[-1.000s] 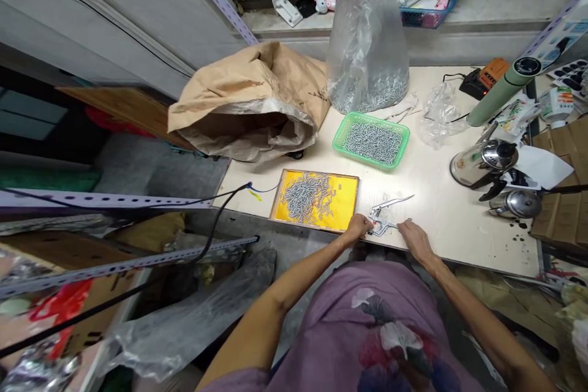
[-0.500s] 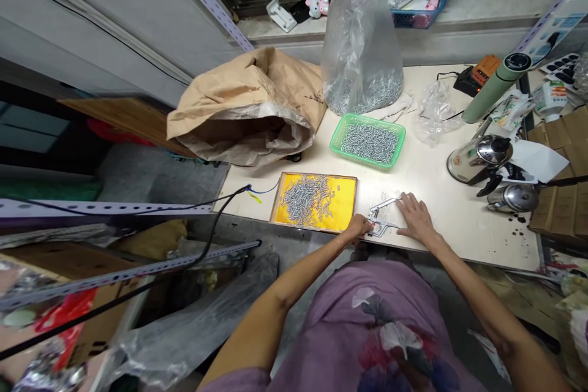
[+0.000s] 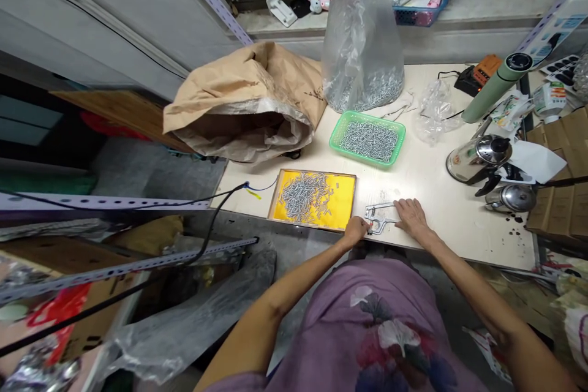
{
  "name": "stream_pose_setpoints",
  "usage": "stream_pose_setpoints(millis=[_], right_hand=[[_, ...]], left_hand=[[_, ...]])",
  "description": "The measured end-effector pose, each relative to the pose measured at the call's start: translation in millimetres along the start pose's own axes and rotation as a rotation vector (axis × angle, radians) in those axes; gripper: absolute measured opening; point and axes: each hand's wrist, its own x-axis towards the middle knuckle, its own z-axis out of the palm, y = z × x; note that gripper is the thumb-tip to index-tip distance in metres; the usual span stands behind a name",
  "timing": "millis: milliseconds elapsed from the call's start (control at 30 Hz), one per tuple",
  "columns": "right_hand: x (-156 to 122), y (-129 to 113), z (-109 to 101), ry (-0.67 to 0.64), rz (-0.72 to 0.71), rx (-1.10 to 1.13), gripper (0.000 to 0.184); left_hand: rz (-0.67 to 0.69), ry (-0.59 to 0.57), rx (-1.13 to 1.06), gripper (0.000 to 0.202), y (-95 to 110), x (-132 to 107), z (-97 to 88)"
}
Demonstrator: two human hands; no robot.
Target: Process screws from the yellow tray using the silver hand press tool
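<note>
A silver plier-like hand tool (image 3: 377, 220) lies at the table's front edge, its two long handles stretching to the right. My left hand (image 3: 356, 230) is closed in a pinch at the tool's left end; what sits between its fingertips is too small to make out. At the handle ends, my right hand (image 3: 412, 218) has its fingers on the upper handle and its thumb by the lower one. Left of my left hand, a shallow yellow-bottomed tray (image 3: 342, 202) bears a heap of small silver metal pins (image 3: 301, 196).
Behind the tool stands a green plastic basket (image 3: 337, 146) full of similar pins. A clear plastic bag (image 3: 361, 30) and an open brown paper sack (image 3: 257, 79) stand at the back. To the right are a green thermos (image 3: 491, 92) and a metal-lidded glass pot (image 3: 478, 156).
My right hand has drawn in its spread fingers at the handle ends. The tool's upper handle has swung nearer the lower one. My left hand stays at the tool's left end.
</note>
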Motion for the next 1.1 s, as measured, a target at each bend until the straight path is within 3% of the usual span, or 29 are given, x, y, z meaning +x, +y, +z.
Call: stream_pose_setpoints(millis=[100, 167, 233, 367, 600, 733, 933, 1033, 1100], right_hand=[[-1.9, -3.7, 0.1, 0.003, 0.016, -0.017, 0.052], [-2.7, -5.8, -0.6, 0.004, 0.033, -0.021, 0.052], [-3.1, -7.5, -2.3, -0.001, 0.046, -0.017, 0.056], [-2.7, -11.5, -7.2, -0.034, 0.062, -0.019, 0.055], [-4.5, -18.7, -11.1, -0.073, 0.094, 0.013, 0.026], [-4.2, -16.2, -10.4, -0.121, 0.092, 0.058, 0.007], [-3.5, -13.7, -12.4, -0.147, 0.104, 0.115, 0.008], [-9.3, -14.0, -13.3, -0.099, 0.123, 0.084, 0.035], [-14.1, -12.3, -12.8, -0.086, 0.112, 0.085, 0.053]], left_hand=[[0.356, 0.200, 0.199, 0.016, 2.6, -5.4, 7.9], [0.548, 0.237, 0.317, 0.026, 11.4, -2.0, 14.0], [0.647, 0.223, 0.418, 0.043, 23.1, 6.2, 18.7], [0.699, 0.211, 0.571, 0.054, 39.6, 21.6, 21.8], [0.722, 0.189, 0.757, 0.024, 44.6, 18.4, 21.1], [0.757, 0.126, 0.793, 0.021, 46.3, 17.3, 20.9], [0.738, 0.150, 0.775, 0.021, 44.1, 21.9, 27.5], [0.750, 0.266, 0.727, 0.028, 34.0, 19.9, 32.6], [0.834, 0.314, 0.697, 0.032, 23.1, 15.6, 36.5]])
